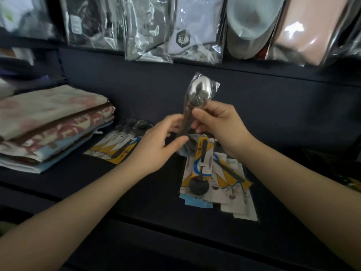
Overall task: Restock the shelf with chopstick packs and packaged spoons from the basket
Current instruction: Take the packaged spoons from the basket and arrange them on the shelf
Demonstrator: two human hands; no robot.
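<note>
Head view, at the dark shelf (273, 118): you are holding a metal spoon in a clear plastic sleeve (197, 98) up above the shelf, bowl end uppermost and tilted slightly to the right. Your right hand (218, 128) is pinching the sleeve just below the spoon's bowl, its fingers (197, 116) curled and pressed onto the plastic. Your left hand (156, 145) is meeting the lower part of the handle, thumb and fingers loosely curved around it; motion blur is hiding whether that hand is gripping firmly or only touching.

Directly beneath your hands, a pile of carded spoons (211, 178) is lying flat on the shelf, the packs overlapping, with yellow, blue and white cards; the topmost one is showing a dark spoon, bowl toward you. To the left of that pile, a second fan of carded utensil packs (119, 143) is lying at an angle, apart from the first. Further left, a stack of folded towels (52, 122) in cream, red-brown and pale blue is sitting near the shelf's left end.

Above, along the upper rail, bagged goods in clear plastic (175, 28) are hanging in a row, their lower edges overlapping the back panel. No basket and no chopstick packs are recognisable in this view
</note>
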